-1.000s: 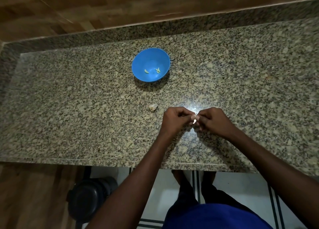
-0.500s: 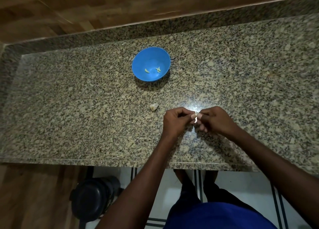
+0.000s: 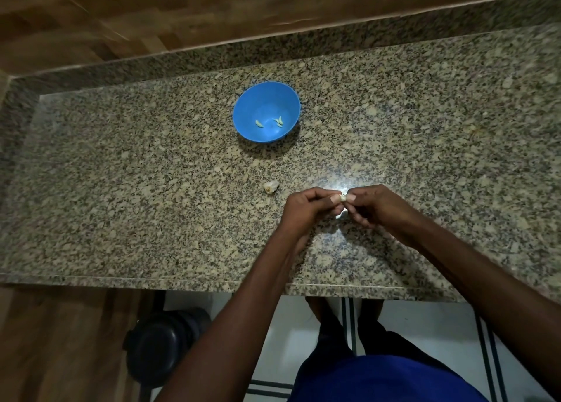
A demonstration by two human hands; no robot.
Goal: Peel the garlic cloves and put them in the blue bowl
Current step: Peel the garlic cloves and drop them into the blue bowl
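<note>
Garlic clove (image 3: 343,197), light, papery-skinned, slippery; being pinched between left hand (image 3: 309,209) and right hand (image 3: 372,206) fingertips, best at its ends

A speckled granite counter (image 3: 151,189) meets a wooden wall (image 3: 121,13); below, white tiled floor (image 3: 425,325) and a dark bin (image 3: 161,344).

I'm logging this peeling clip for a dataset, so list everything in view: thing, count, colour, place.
blue bowl: one, blue, far middle of the countertop
peeled cloves: about three, pale yellow-green, inside the bowl
garlic piece: one, off-white, on the countertop left of the hands
garlic clove: one, whitish, pinched between both hands
countertop: one, speckled granite
dark round object: one, black, on the floor below the counter
left hand: pinches the clove
right hand: pinches the clove
</note>
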